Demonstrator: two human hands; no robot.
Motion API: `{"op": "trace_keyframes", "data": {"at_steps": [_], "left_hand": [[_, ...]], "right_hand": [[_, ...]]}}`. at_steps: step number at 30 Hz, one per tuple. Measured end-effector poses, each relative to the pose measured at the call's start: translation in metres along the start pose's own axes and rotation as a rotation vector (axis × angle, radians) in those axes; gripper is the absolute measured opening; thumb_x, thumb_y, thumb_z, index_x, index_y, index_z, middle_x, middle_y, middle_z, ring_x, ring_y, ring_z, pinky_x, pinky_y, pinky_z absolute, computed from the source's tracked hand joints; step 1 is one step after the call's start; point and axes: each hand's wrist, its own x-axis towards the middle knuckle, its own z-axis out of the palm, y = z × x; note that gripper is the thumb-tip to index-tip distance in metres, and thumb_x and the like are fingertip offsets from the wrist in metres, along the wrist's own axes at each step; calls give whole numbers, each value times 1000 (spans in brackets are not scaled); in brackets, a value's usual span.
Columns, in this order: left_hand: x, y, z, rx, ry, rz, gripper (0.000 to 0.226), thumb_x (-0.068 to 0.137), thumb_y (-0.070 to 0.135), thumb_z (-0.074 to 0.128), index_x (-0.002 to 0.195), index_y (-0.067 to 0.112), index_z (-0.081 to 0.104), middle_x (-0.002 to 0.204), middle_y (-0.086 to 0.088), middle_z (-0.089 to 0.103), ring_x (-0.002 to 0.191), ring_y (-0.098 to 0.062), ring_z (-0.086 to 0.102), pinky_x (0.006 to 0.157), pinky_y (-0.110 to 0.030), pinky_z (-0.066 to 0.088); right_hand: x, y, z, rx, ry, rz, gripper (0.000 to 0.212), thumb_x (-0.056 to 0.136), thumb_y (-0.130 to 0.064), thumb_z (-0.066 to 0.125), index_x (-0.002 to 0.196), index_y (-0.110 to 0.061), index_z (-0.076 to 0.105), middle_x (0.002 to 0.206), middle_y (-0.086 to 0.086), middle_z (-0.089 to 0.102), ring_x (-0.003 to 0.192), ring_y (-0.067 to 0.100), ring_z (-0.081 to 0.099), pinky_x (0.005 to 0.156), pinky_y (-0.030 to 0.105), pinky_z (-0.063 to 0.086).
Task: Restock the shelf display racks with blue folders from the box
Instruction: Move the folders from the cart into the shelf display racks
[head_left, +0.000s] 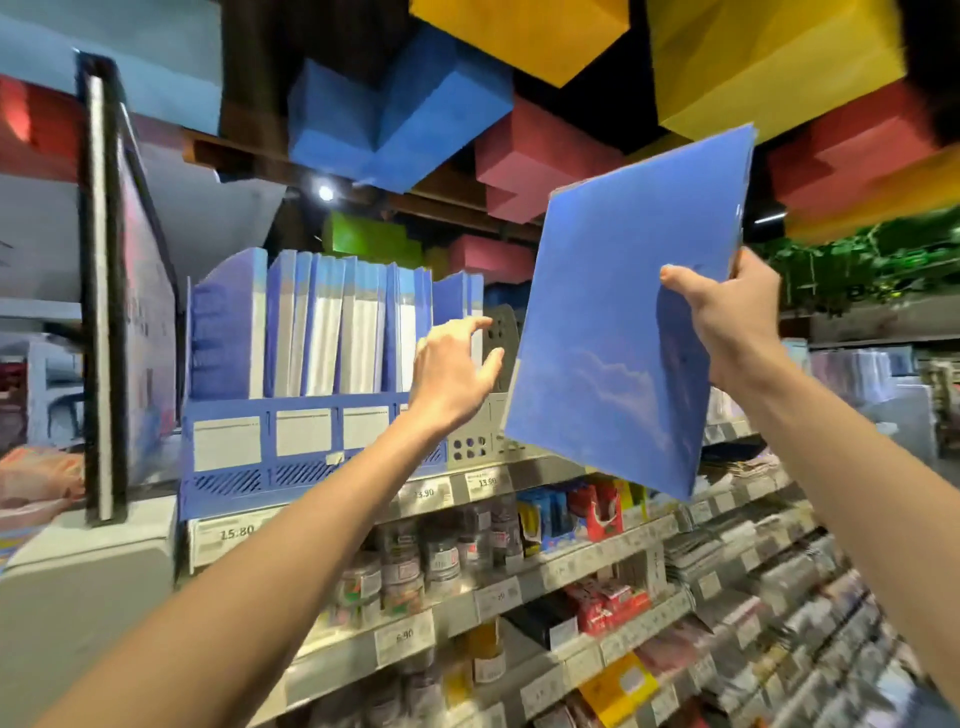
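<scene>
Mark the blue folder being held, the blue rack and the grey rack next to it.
blue folder (613, 332): head view, middle of its front cover.
blue rack (234, 480): head view, slotted lower front panel.
grey rack (470, 448): head view, perforated front base.

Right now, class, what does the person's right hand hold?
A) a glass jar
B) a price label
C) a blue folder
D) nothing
C: the right hand grips the blue folder by its edge, with the thumb across the front cover.
</scene>
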Motion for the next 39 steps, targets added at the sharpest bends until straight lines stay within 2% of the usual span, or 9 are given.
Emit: {"op": "trace_keyframes", "data": {"at_steps": [4,9,16,18,25,29,32,34,39], "left_hand": [[31,-23,29,149,-24,56,42,95,30,64,134,15,62,137,-6,62,134,-25,48,113,-39,31],[69,-60,63,377,-88,95,50,97,35,60,144,19,53,156,-11,42,149,-32,26,119,-42,17],[112,-84,102,647,-106,238,60,95,38,60,152,29,43,166,-18,18,155,-35,3,121,-47,14],[120,-87,110,691,-102,252,61,95,38,61,152,32,41,166,-20,13,155,-36,-1,121,-49,12],[127,-105,124,821,-91,79,66,92,56,60,153,39,39,167,-22,5,155,-38,-6,122,-48,7],[123,-104,115,832,-72,63,66,92,49,63,152,38,40,167,-19,7,156,-33,-4,123,-47,8],[118,-107,107,868,-48,59,68,88,42,66,151,31,44,165,-25,8,156,-32,-3,122,-45,10],[116,-111,102,887,-48,43,71,89,43,66,154,27,41,166,-25,5,156,-31,-5,123,-44,8],[112,-116,95,933,-62,75,71,93,48,59,157,30,33,167,-20,-4,154,-33,-15,123,-48,8]], "right_hand": [[33,20,25,-102,74,-46,27,66,-34,75,90,-25,67,90,-8,74,83,16,70,80,38,59],[72,53,65,-73,114,-107,18,78,-17,72,93,-16,63,83,-5,65,69,8,56,56,9,40],[138,97,113,-30,91,-76,24,72,-23,66,93,-14,63,88,1,68,92,28,63,78,37,55],[152,112,123,0,59,-65,27,71,-24,65,96,-14,64,91,4,69,93,29,63,78,40,56],[181,156,160,146,-70,7,16,76,-18,65,88,-13,56,86,2,61,91,29,58,67,26,40],[180,162,180,235,-144,57,18,76,-17,62,79,-18,44,84,0,53,84,23,44,65,26,37],[178,160,193,290,-195,91,25,79,-16,62,72,-22,38,88,2,52,73,15,42,52,19,34],[175,161,203,317,-229,94,22,82,-16,62,76,-22,41,93,3,53,73,11,41,46,11,30],[162,166,231,335,-271,114,16,84,-15,62,97,-16,53,108,11,60,88,18,40,53,5,35]]}}
